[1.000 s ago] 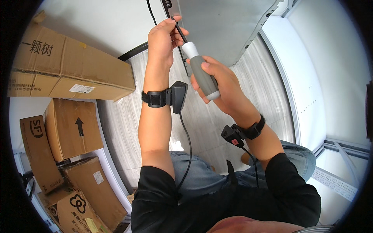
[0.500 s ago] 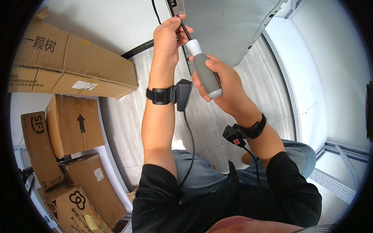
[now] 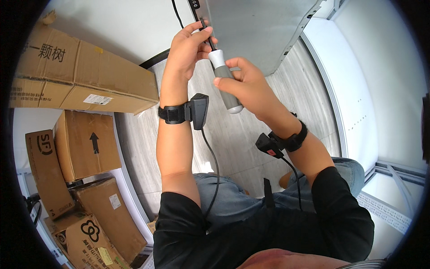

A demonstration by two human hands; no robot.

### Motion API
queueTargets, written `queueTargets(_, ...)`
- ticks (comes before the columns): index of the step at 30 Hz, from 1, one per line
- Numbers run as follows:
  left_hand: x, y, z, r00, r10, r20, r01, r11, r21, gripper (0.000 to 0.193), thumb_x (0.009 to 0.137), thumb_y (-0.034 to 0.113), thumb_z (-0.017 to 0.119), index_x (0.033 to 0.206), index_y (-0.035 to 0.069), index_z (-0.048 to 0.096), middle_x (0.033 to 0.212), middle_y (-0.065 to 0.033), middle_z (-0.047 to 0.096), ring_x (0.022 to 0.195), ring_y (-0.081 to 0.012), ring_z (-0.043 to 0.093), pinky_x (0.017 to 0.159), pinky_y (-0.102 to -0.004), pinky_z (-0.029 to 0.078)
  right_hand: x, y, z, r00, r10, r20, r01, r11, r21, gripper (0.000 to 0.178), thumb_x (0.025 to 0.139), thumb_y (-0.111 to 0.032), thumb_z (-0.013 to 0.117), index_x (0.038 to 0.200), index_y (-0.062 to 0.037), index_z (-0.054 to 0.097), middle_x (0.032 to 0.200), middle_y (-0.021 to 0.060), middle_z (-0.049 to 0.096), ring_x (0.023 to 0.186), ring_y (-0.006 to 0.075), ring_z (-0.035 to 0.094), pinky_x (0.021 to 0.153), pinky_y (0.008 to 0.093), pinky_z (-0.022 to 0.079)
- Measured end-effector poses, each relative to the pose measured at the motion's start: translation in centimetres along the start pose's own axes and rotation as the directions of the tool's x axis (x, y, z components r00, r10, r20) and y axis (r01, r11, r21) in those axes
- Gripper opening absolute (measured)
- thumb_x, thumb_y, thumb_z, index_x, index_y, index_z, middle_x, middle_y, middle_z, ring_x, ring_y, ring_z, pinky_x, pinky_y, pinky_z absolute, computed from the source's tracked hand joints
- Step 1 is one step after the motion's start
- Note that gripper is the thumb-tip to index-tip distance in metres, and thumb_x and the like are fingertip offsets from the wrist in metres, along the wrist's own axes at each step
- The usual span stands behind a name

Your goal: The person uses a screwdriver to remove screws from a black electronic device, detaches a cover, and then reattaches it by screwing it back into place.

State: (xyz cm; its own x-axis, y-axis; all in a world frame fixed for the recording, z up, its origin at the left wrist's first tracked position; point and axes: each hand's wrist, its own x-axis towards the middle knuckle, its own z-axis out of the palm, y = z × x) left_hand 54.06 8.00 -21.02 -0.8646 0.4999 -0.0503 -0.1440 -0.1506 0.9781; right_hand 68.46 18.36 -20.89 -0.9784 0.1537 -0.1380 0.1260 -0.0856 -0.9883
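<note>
A screwdriver (image 3: 226,74) with a grey and white handle and a dark shaft points up and slightly left. My right hand (image 3: 245,83) is closed on the handle, its thumb across the near side. Around the shaft close to the tip are the fingers of my left hand (image 3: 190,47), its thumb pressed near the metal. The tip lies by the dark edge strip of a grey metal panel (image 3: 251,33). Whether a screw sits at the tip is too small to make out. Black straps with small box-shaped devices circle both wrists.
A long cardboard box (image 3: 116,74) lies left of my left arm. More cardboard boxes (image 3: 89,148) are stacked at the lower left. Thin black cables (image 3: 216,157) hang from the wrist devices. Pale wood-look flooring (image 3: 228,143) lies below, and a white wall (image 3: 376,89) curves along the right.
My left forearm has shifted left. The screwdriver handle has moved a little left and stands more upright. On the handle, my right hand has turned, bringing its thumb over to the left side.
</note>
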Motion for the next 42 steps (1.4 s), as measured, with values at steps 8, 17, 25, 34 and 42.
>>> queueTargets(8, 0.0, -0.5, 0.0, 0.996, 0.085, -0.036, -0.079, 0.989, 0.126, 0.05, 0.082, 0.014, 0.07, 0.122, -0.007, 0.047, 0.073, -0.0043, 0.065, 0.057, -0.0102, 0.061, 0.053, -0.0211, 0.048, 0.3, 1.5, 1.0, 0.973, -0.198, -0.12, 0.116, 0.866, -0.486, 0.051, 0.075, -0.027, 0.07, 0.108, 0.0004, 0.042, 0.072, 0.0073, 0.059, 0.059, 0.0177, 0.058, 0.055, 0.0349, 0.045)
queueTargets(17, 0.3, -0.3, 0.1, 0.997, 0.075, -0.018, -0.073, 0.994, 0.082, 0.042, 0.088, 0.009, 0.061, 0.123, -0.006, 0.046, 0.076, -0.009, 0.066, 0.06, -0.0154, 0.065, 0.05, -0.0204, 0.047, -0.1, 2.1, -0.5, 0.971, 0.05, 0.233, -0.102, 0.971, 0.216, 0.058, 0.083, -0.021, 0.061, 0.129, 0.0004, 0.033, 0.092, 0.0101, 0.058, 0.069, 0.0156, 0.061, 0.057, 0.0292, 0.047)
queueTargets(25, 0.4, -0.5, 0.0, 0.999, 0.048, 0.006, -0.049, 0.995, 0.091, 0.038, 0.089, 0.007, 0.057, 0.123, -0.005, 0.046, 0.083, -0.0104, 0.067, 0.064, -0.0155, 0.066, 0.052, -0.0208, 0.048, 0.4, 3.2, -0.5, 0.994, 0.036, 0.102, -0.034, 0.999, -0.022, 0.058, 0.081, -0.018, 0.063, 0.128, 0.0018, 0.035, 0.085, 0.0086, 0.058, 0.069, 0.0156, 0.057, 0.056, 0.0321, 0.05)
queueTargets(34, 0.4, -0.8, 0.2, 0.996, 0.082, -0.024, -0.07, 0.947, 0.312, 0.051, 0.082, 0.014, 0.07, 0.123, -0.005, 0.046, 0.075, -0.0059, 0.065, 0.059, -0.0123, 0.062, 0.054, -0.0233, 0.047, 1.8, 5.4, -0.4, 0.993, -0.067, 0.101, 0.081, 0.986, -0.143, 0.037, 0.078, -0.026, 0.069, 0.099, -0.0016, 0.052, 0.077, 0.0028, 0.055, 0.067, 0.0121, 0.053, 0.059, 0.0286, 0.042)
queueTargets(42, 0.4, -0.8, 0.3, 0.997, 0.071, -0.012, -0.067, 0.972, 0.226, 0.045, 0.087, 0.013, 0.063, 0.124, -0.005, 0.043, 0.078, -0.0079, 0.065, 0.063, -0.015, 0.065, 0.055, -0.0237, 0.048, 0.8, 3.7, -2.2, 0.943, 0.121, 0.309, -0.188, 0.962, 0.198, 0.047, 0.085, -0.022, 0.062, 0.125, -0.0031, 0.045, 0.091, 0.0041, 0.058, 0.08, 0.0135, 0.059, 0.071, 0.0312, 0.049)
